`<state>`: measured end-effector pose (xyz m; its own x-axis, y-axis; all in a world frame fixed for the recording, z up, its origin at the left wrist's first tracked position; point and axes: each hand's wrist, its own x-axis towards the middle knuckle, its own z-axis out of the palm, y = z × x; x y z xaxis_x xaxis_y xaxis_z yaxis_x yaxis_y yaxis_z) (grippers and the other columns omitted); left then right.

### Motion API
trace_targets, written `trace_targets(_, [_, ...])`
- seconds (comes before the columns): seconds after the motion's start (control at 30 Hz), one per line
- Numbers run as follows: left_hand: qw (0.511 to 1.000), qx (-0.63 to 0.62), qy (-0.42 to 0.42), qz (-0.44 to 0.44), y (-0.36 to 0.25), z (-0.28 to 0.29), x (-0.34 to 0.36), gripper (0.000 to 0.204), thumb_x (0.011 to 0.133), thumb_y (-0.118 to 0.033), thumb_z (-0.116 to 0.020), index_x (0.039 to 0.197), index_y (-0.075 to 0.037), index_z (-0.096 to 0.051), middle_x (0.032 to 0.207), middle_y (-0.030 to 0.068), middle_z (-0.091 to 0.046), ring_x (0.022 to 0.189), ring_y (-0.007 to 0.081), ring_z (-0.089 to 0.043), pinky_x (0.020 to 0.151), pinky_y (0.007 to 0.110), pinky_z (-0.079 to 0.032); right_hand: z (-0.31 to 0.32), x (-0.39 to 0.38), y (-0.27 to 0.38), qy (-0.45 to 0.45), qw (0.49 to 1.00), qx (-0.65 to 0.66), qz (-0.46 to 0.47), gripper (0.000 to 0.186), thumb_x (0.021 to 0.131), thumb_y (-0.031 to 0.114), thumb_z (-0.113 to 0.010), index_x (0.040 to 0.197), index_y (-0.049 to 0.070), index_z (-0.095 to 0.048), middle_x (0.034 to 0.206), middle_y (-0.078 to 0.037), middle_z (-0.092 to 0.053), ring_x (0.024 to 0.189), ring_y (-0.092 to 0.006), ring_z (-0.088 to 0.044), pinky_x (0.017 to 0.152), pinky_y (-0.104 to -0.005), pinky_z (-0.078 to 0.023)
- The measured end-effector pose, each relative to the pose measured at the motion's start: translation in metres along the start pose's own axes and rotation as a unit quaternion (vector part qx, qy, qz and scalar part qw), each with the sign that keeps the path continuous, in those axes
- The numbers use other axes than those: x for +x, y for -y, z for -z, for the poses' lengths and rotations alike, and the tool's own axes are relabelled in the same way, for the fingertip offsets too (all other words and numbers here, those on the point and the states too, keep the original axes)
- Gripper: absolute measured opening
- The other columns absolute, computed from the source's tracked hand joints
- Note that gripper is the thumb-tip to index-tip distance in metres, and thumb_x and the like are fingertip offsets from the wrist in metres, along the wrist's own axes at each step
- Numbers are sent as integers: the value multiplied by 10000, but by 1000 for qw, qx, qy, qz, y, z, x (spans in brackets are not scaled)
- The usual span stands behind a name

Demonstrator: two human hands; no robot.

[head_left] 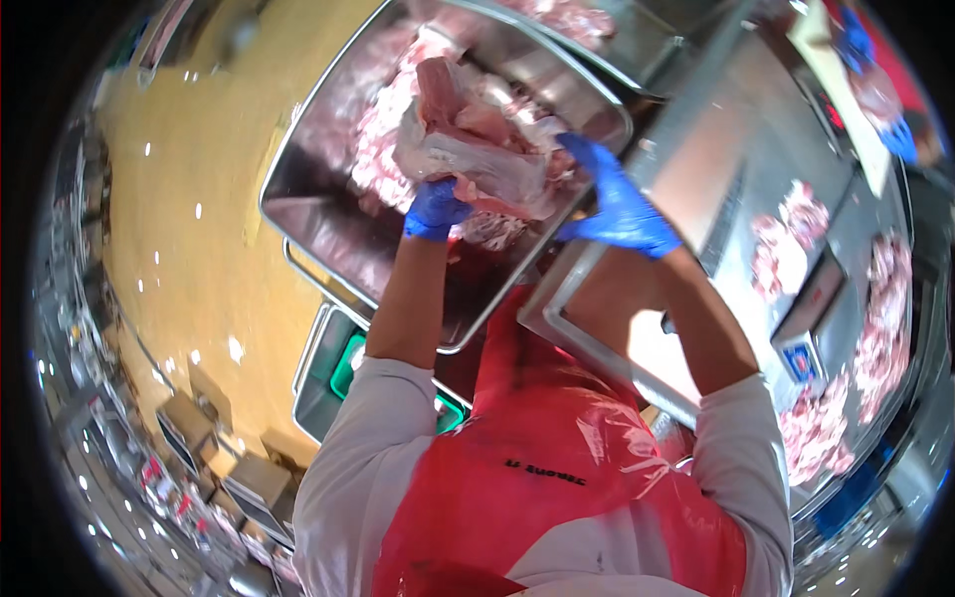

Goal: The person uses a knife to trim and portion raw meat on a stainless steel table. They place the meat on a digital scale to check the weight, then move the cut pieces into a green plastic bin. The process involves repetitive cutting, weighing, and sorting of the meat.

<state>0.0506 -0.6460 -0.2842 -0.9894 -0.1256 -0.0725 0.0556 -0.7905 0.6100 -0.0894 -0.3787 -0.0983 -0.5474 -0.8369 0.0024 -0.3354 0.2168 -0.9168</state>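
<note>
My left hand (438, 209), in a blue glove, grips the near side of a large pale-pink piece of raw meat (487, 164). A whitish, filmy layer covers part of this piece; whether it is skin or something else I cannot tell. Its fingers are partly hidden by the meat. Beneath lies a heap of raw meat pieces (373, 164) in a deep metal tub (308, 224). Also gloved in blue, my right hand (627, 209) is over the tub's right side, fingers spread and holding nothing, its fingertips close to the large piece.
To the right stands a metal worktable (686, 199) with small meat piles (816, 438) and a dark device (811, 298) on it. Another person's gloved hand (895, 139) is at the far right. Below the tub, a metal container (308, 388) holds green bins (348, 363).
</note>
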Motion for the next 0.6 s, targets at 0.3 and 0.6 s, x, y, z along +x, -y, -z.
trace_targets(0.3, [975, 127, 140, 118, 103, -222, 68, 442, 875, -325, -666, 1182, -19, -582, 1157, 141, -598, 1020, 239, -593, 899, 374, -476, 69, -178, 48, -322, 925, 200, 28, 456, 773, 83, -749, 1176, 19, -546, 1029, -38, -581, 979, -119, -531, 860, -288, -467])
trace_targets(0.6, [870, 321, 369, 61, 214, -611, 60, 349, 813, -135, -685, 1131, -4, -627, 1040, 105, -648, 1009, 196, -598, 905, 339, -488, 176, -405, 47, -483, 825, 295, -23, 339, 872, 73, -660, 1183, 27, -533, 1072, -63, -603, 989, -139, -580, 833, -299, -502])
